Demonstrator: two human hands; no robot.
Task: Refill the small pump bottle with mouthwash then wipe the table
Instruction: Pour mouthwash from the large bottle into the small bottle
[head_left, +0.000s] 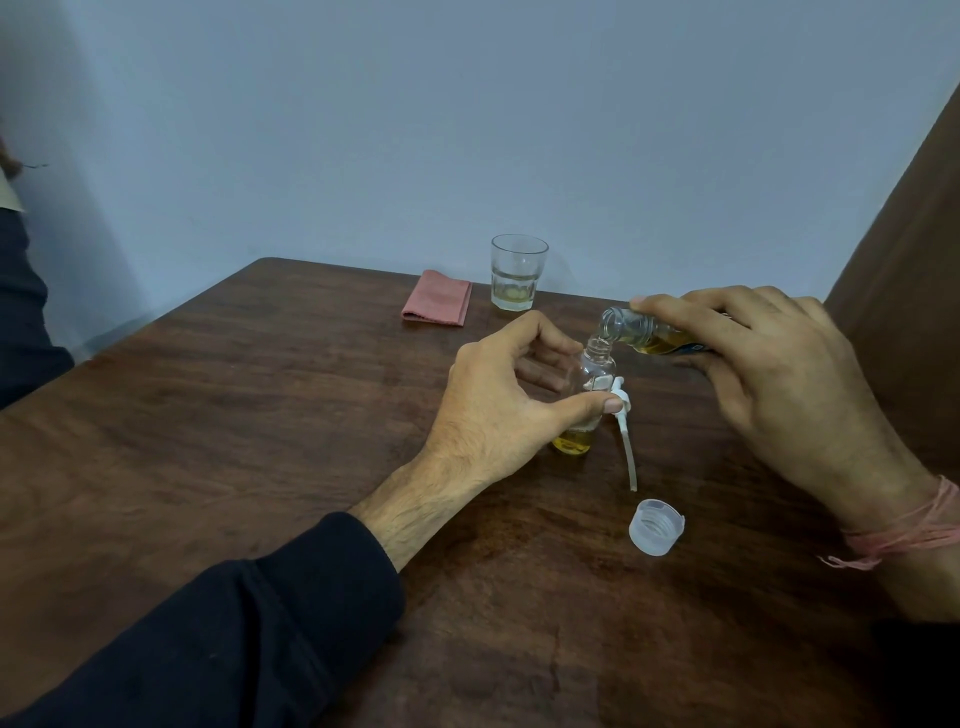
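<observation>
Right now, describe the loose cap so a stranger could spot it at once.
Start at the brown wooden table and look to its near right part, below the right hand. The cap lies there alone, just past the pump tube. It is translucent white, round, open side up, showing its inner threads.

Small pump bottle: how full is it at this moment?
Mostly empty. The small pump bottle shows yellow liquid only at its base; its pump lies beside it on the table, while the mouthwash bottle tips over its neck.

Wooden table (260, 415), pink cloth (437, 305), glass (517, 273), cap (655, 527), pump (625, 431)
</observation>
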